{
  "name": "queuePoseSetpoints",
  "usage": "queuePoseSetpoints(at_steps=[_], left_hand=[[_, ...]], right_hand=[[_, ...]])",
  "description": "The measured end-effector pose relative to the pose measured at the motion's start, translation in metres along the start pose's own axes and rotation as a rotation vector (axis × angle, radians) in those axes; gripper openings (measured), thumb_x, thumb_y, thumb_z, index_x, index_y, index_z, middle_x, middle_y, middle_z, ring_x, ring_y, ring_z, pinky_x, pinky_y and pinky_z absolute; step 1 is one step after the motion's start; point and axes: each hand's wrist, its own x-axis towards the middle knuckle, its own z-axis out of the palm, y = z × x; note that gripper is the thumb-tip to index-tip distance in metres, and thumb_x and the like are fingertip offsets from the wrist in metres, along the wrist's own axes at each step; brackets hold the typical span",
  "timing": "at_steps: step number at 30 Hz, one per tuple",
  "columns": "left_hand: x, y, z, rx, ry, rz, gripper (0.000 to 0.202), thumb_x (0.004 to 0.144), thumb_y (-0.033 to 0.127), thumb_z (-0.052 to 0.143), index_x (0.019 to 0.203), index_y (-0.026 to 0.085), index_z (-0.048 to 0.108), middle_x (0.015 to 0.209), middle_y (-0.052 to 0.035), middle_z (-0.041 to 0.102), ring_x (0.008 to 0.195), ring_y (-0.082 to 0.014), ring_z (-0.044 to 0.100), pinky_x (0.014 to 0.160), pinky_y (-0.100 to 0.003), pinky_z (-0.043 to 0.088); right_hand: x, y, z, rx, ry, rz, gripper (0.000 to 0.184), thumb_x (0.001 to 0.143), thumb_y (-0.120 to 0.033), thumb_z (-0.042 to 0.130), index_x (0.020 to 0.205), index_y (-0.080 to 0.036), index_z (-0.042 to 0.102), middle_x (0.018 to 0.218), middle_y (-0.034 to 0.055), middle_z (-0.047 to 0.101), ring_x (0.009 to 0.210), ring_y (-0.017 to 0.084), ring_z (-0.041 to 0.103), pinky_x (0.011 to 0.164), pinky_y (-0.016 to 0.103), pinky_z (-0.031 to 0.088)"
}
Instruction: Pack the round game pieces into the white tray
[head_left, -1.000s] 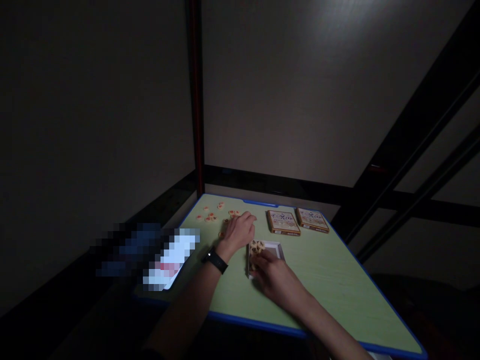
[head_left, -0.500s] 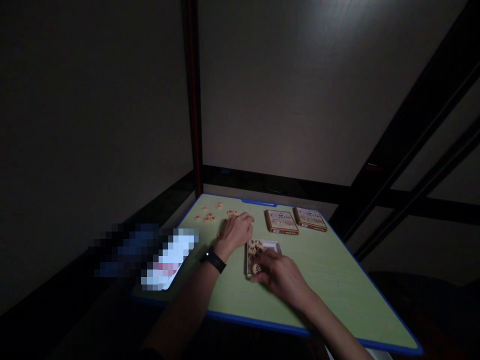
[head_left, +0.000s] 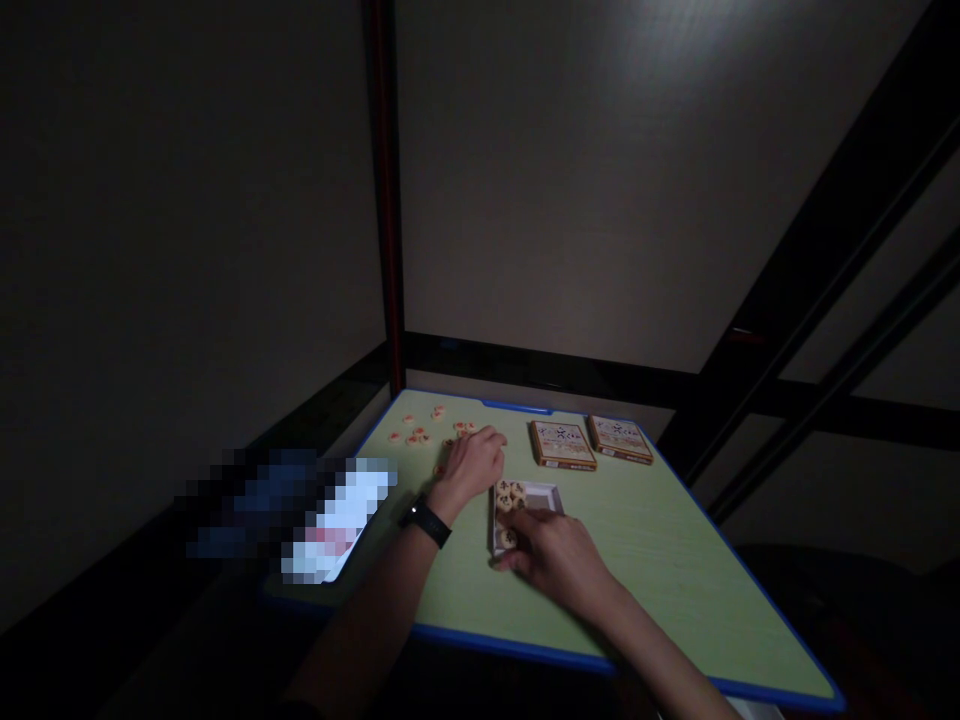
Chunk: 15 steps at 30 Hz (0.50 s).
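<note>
A small white tray point(head_left: 546, 492) lies on the green table point(head_left: 660, 560) and holds several round wooden game pieces point(head_left: 510, 493) with dark marks. My right hand point(head_left: 559, 553) rests on the tray's near end, fingers curled over the pieces there. My left hand point(head_left: 474, 462), a dark watch on its wrist, lies palm down just left of the tray, fingers bent over loose pieces. More round pieces with red marks point(head_left: 417, 435) are scattered at the table's far left.
Two flat orange boxes point(head_left: 564, 444) point(head_left: 619, 438) lie side by side at the table's far edge. A blurred-out object point(head_left: 330, 515) sits on the left edge. A dark post point(head_left: 386, 200) rises behind the table. The room is dim.
My right hand slid a little toward me along the tray, uncovering more of the pieces at its far end. My left hand stayed nearly still.
</note>
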Motion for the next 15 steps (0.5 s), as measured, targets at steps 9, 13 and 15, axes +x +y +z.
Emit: queuePoseSetpoints(at_steps=[9,13,15], left_hand=[[0.001,0.002,0.003,0.012,-0.013,-0.009,0.031,0.090,0.015,0.044,0.105,0.022,0.071,0.109,-0.0053,0.068,0.095,-0.0187,0.066,0.089,-0.030,0.051],[0.005,-0.014,-0.009,0.090,0.021,-0.129,0.034,0.091,0.013,0.042,0.111,0.022,0.068,0.113,-0.0070,0.066,0.099,-0.0190,0.064,0.085,-0.028,0.051],[0.005,-0.031,-0.017,0.189,0.065,-0.272,0.035,0.089,0.010,0.043,0.112,0.018,0.068,0.113,-0.0107,0.065,0.104,-0.0219,0.061,0.085,-0.030,0.051]], right_hand=[[-0.001,-0.003,0.005,0.039,-0.019,-0.028,0.043,0.086,-0.037,0.068,0.127,-0.024,0.064,0.106,0.0102,0.073,0.095,0.026,0.069,0.077,0.030,0.047],[-0.005,0.000,0.000,0.048,-0.011,-0.019,0.046,0.085,-0.033,0.069,0.129,-0.024,0.062,0.111,0.0109,0.072,0.097,0.027,0.068,0.078,0.031,0.048],[-0.007,0.005,-0.006,0.077,0.021,-0.036,0.044,0.084,-0.031,0.069,0.128,-0.024,0.062,0.111,0.0107,0.073,0.098,0.026,0.068,0.080,0.032,0.048]])
